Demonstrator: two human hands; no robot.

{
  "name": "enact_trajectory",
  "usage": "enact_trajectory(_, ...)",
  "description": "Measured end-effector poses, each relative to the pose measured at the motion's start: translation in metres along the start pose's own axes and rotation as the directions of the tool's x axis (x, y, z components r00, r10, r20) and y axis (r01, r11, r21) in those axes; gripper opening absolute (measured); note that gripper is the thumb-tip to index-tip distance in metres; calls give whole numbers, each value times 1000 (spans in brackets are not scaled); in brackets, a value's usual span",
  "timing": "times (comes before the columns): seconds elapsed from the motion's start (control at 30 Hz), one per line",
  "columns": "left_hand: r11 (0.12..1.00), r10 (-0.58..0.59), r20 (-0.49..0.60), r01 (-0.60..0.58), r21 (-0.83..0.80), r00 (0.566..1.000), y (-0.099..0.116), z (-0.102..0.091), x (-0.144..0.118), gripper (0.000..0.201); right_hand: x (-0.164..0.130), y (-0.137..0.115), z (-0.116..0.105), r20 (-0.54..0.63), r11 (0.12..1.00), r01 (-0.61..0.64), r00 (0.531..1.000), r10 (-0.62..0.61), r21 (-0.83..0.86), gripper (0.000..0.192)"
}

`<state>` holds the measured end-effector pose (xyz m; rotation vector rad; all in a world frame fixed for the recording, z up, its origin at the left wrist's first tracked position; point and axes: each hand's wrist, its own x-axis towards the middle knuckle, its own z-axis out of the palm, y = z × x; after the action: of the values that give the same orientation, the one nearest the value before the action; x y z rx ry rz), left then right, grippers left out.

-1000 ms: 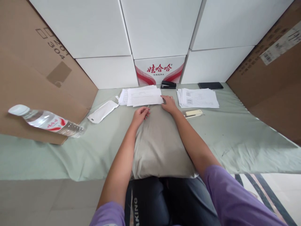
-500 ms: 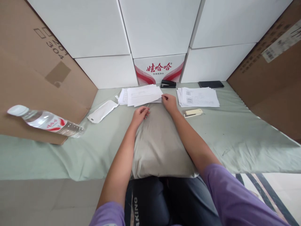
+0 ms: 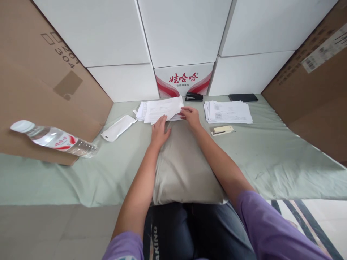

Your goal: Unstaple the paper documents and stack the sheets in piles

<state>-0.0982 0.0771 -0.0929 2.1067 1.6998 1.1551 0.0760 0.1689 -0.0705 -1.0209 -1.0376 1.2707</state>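
A pile of printed papers (image 3: 141,112) lies on the cloth in front of me, its top sheet of paper (image 3: 162,107) bent up along the right side. My right hand (image 3: 192,117) pinches that sheet's right edge between thumb and fingers. At the front edge, my left hand (image 3: 160,133) rests its outstretched fingertips on the sheet, thumb apart. Right of my hands lies a second stack of printed papers (image 3: 229,112). A cream stapler (image 3: 222,130) sits just in front of that stack. Behind the papers, a black stapler (image 3: 194,97) stands against the boxes.
A clear water bottle (image 3: 58,140) lies on its side at the left, near a white plastic packet (image 3: 118,128). Cardboard boxes (image 3: 35,90) flank both sides. White boxes (image 3: 184,32) form a wall at the back. A black phone (image 3: 243,97) lies at the back right.
My left hand has moved forward and its fingers have straightened onto the paper. My right hand has shifted slightly left, and the top sheet's right side has curled up and moved left.
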Motion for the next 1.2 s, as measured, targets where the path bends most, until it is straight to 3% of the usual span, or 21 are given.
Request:
enact_trajectory(0.23,992,-102,-82,95,-87,991,-2,0,4,59,-25,-19,16,146,989,-115,984,101,92,16)
enact_trajectory(0.37,977,-201,-151,187,-103,968,-1,-2,5,26,-34,-22,22,319,993,-117,942,102,26,20)
enact_trajectory(0.43,966,-255,-209,238,-103,944,-3,-4,5,17,-34,-21,22,370,997,-65,926,78,-49,29)
enact_trajectory(0.5,952,-303,-294,276,-128,906,-8,-5,6,31,-30,-19,17,324,972,73,946,4,-225,43)
enact_trajectory(0.57,932,-361,-387,310,-189,849,-15,-7,8,37,-26,-15,9,271,819,245,956,-114,-519,57)
enact_trajectory(0.63,900,-432,-453,336,-279,780,-23,-7,10,34,-25,-10,0,342,534,368,927,-152,-761,71)
enact_trajectory(0.7,863,-490,-477,326,-387,730,-30,-7,13,24,-26,-4,-6,452,293,452,889,-73,-843,78)
enact_trajectory(0.77,825,-529,-490,282,-490,693,-34,-7,16,15,-28,2,-8,511,171,508,859,-35,-844,64)
enact_trajectory(0.87,795,-563,-561,211,-569,607,-34,-13,20,22,-27,7,-8,531,90,544,837,-132,-834,33)
enact_trajectory(0.97,804,-553,-648,131,-580,524,-33,-28,21,38,-23,5,-8,477,79,504,849,-227,-860,36)
enact_trajectory(1.07,786,-560,-671,56,-616,486,-32,-42,20,43,-24,3,-8,472,61,501,844,-255,-863,34)
enact_trajectory(1.2,713,-648,-607,87,-696,459,-36,-52,14,43,-33,9,-1,592,-10,598,791,-154,-801,35)
